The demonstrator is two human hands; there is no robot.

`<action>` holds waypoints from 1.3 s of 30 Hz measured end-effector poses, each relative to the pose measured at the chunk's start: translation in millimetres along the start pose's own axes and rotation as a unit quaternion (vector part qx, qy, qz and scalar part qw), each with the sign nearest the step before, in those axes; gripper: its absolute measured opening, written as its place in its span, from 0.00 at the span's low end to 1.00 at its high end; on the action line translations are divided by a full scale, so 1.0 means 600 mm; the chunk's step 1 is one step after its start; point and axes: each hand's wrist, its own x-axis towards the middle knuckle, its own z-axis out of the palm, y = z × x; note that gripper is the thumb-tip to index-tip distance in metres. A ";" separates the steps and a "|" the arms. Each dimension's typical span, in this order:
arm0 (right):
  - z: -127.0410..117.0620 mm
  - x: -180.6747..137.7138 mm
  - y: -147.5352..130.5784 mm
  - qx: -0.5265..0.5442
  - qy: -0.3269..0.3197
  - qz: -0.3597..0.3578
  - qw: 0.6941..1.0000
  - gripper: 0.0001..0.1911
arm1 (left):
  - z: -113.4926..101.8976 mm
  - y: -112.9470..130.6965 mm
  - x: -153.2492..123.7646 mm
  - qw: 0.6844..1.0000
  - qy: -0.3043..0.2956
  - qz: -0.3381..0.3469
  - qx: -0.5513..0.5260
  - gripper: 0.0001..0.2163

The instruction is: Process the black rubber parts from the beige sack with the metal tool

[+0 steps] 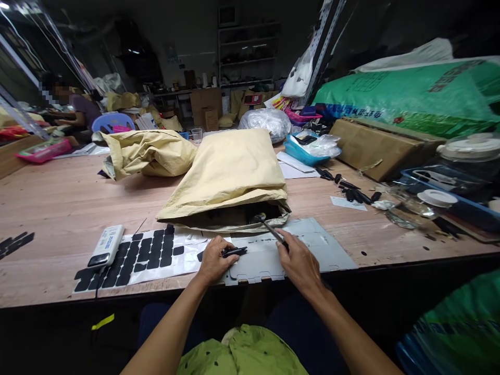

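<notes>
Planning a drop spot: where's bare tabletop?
Widest tabletop: left of the white device, in front of the crumpled sack, right of the far-left black strips. Smaller: between the grey board and the white card. Crowded: the centre, with open sack, left hand and right hand; the right end, with carton and white-lidded jar.

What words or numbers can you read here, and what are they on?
No text is clear enough to quote.
White device: blue characters, too small and blurred.
Large green sack: blue and red characters, too blurred.
Any other print: too small or blurred to tell.
</notes>
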 end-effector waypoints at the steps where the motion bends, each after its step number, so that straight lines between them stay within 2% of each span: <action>1: 0.000 -0.019 -0.009 0.040 -0.005 -0.014 0.999 0.22 | 0.001 -0.002 0.000 1.000 -0.002 -0.003 0.001 0.05; 5: 0.005 -0.081 -0.047 0.137 -0.058 -0.086 0.985 0.26 | 0.003 -0.008 0.003 1.000 -0.012 -0.014 0.008 0.05; 10: 0.006 -0.107 -0.078 0.158 -0.104 -0.110 0.976 0.25 | 0.005 -0.008 0.004 1.000 -0.014 -0.018 0.022 0.05; 13: 0.006 -0.113 -0.083 0.130 -0.109 -0.109 0.980 0.26 | 0.004 -0.005 0.003 0.999 -0.013 -0.016 0.038 0.02; 17: 0.008 -0.118 -0.081 0.095 -0.129 -0.100 0.982 0.25 | 0.004 -0.003 0.002 0.999 -0.014 -0.010 0.034 0.04; 20: 0.004 -0.118 -0.082 0.096 -0.114 -0.096 0.984 0.25 | 0.005 -0.004 0.002 1.000 -0.007 -0.015 0.025 0.01; 23: 0.002 -0.122 -0.081 0.093 -0.094 -0.080 0.988 0.25 | 0.007 -0.005 0.003 1.000 -0.003 -0.024 0.015 0.03; 27: 0.007 -0.128 -0.068 0.093 -0.109 -0.060 0.988 0.24 | 0.009 -0.005 0.003 1.000 -0.001 -0.026 0.015 0.04; 32: 0.004 -0.079 -0.037 0.084 -0.056 -0.039 0.994 0.23 | 0.010 -0.005 0.001 1.000 0.008 -0.023 0.011 0.05; 36: 0.004 0.001 -0.010 -0.031 -0.019 0.014 0.999 0.21 | 0.009 -0.003 -0.001 1.000 0.012 -0.019 0.022 0.05; 39: 0.019 0.044 0.006 -0.116 -0.003 0.040 0.992 0.20 | 0.008 -0.003 -0.003 0.999 0.009 -0.016 0.027 0.05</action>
